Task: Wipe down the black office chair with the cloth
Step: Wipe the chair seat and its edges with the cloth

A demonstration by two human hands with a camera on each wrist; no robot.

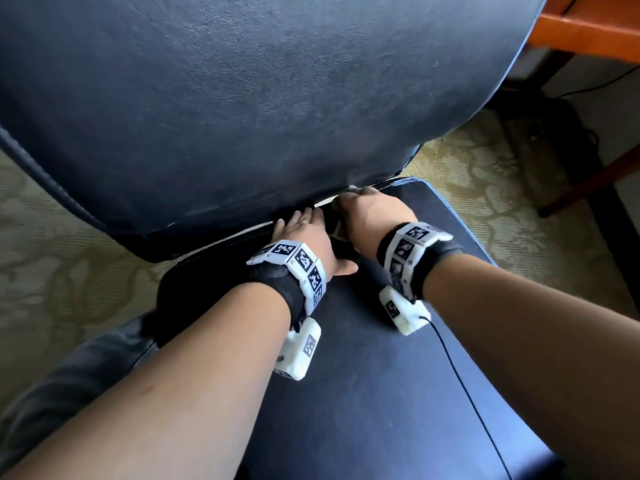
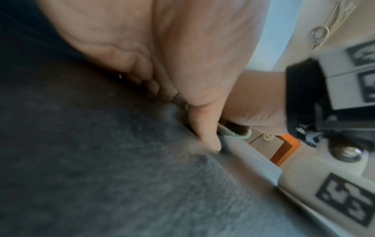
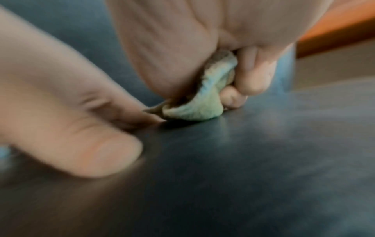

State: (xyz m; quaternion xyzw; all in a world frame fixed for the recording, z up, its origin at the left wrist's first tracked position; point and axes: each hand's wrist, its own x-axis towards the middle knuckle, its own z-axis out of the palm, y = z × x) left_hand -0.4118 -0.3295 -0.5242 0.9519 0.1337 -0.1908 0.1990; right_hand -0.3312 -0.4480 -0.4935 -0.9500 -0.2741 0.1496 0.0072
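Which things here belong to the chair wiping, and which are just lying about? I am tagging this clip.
Part of the job:
chair seat
chair back
cloth
right hand, bunching the cloth
left hand, flat on the seat

Just lying about:
orange table
cables
patterned carpet

Head view: high, looking down on chair seat (image 1: 398, 393). 2 wrist views: very close above seat, facing its rear crease; both share seat surface.

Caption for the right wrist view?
Right hand grips a green cloth on the black seat; left hand alongside.
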